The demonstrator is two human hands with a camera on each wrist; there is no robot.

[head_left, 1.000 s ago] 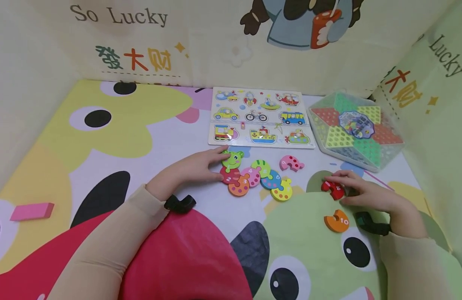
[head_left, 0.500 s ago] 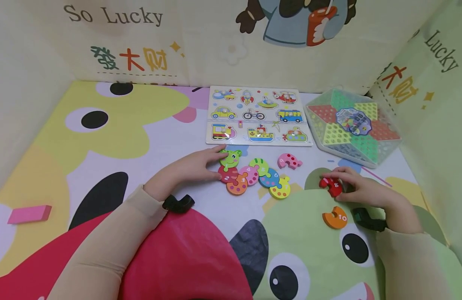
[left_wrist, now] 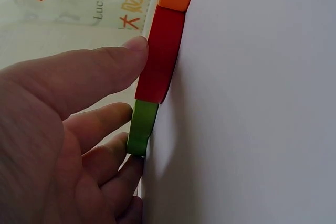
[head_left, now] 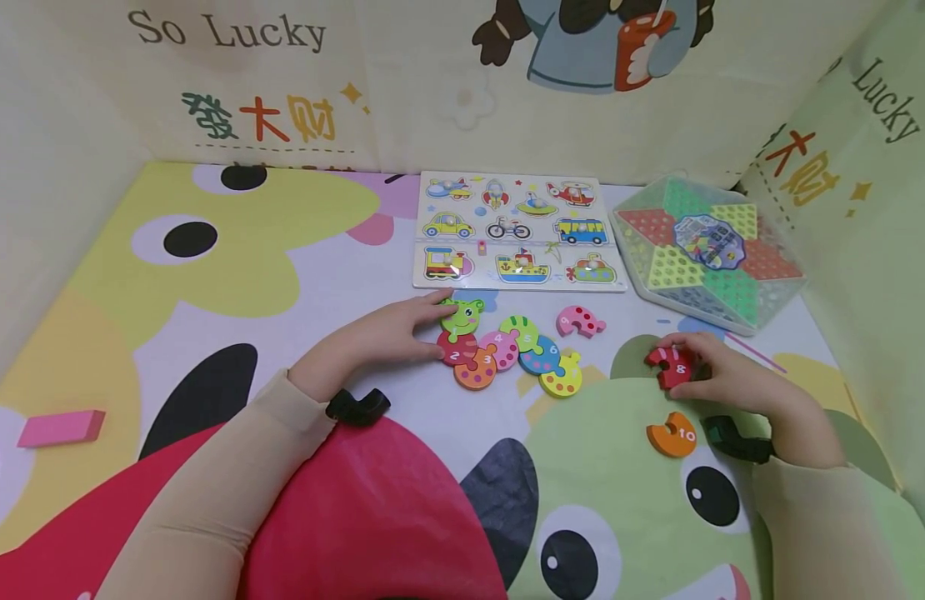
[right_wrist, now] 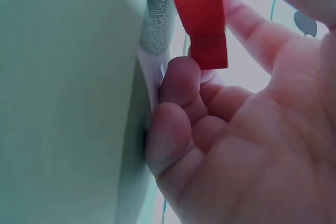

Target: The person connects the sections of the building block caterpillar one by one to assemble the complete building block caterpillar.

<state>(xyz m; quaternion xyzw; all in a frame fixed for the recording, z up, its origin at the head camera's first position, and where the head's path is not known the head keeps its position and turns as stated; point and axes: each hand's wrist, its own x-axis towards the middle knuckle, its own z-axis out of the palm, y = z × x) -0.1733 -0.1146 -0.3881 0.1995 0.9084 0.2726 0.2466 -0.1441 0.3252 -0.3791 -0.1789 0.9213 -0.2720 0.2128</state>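
Observation:
In the head view, my left hand (head_left: 391, 333) rests beside joined caterpillar puzzle pieces, its thumb touching the red number 2 piece (head_left: 457, 349). Its other fingers reach to the green head piece (head_left: 462, 317). The left wrist view shows the thumb against the edge of the red piece (left_wrist: 161, 59) and fingertips at the green piece (left_wrist: 142, 127). My right hand (head_left: 732, 379) pinches the loose red number 8 puzzle piece (head_left: 671, 367). Up close in the right wrist view, that red piece (right_wrist: 202, 19) is held off the surface, other fingers curled beneath.
Near the right hand lies an orange number 10 piece (head_left: 672, 436). A pink number 9 piece (head_left: 578, 322) sits above the yellow piece (head_left: 562, 377) ending the chain. Behind stand a vehicle peg puzzle (head_left: 518, 233) and a clear plastic box (head_left: 710, 250). A pink block (head_left: 61, 428) lies far left.
The red number 8 piece has turned a little in my right fingers and seems slightly raised, its number now facing the head camera more fully. My left hand stays at the chain.

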